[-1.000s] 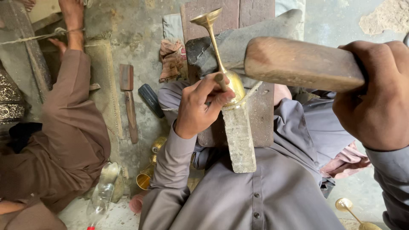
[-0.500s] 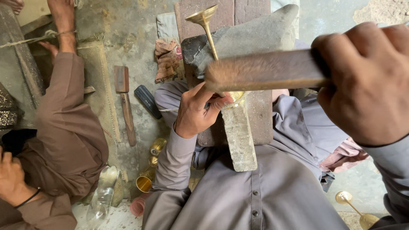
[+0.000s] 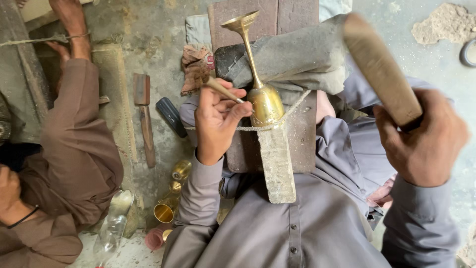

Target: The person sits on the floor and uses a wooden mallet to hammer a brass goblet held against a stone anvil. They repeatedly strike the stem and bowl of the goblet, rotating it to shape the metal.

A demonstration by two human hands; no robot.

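Observation:
A brass goblet (image 3: pixel 262 97) lies on a grey block (image 3: pixel 276 161), its foot pointing away from me, with a cord (image 3: pixel 292 108) looped across its bowl. My left hand (image 3: pixel 216 120) grips a thin wooden-handled punch (image 3: pixel 221 90) whose tip touches the goblet's bowl. My right hand (image 3: pixel 422 140) holds a thick wooden mallet (image 3: pixel 381 68) raised to the right, apart from the punch. A dark wooden board (image 3: pixel 302 134) lies under the block.
A co-worker in brown (image 3: pixel 74 149) sits at left, one hand (image 3: pixel 69 25) at a rope. A hammer (image 3: pixel 144 116) and a dark handle (image 3: pixel 170 115) lie on the floor. Several brass cups (image 3: pixel 171 198) stand near my left elbow. A grey cloth (image 3: pixel 297 57) covers the board's far end.
My right hand has swung the mallet up and to the right, off the punch. The left hand and goblet stay in place. The co-worker's near hand has moved lower left.

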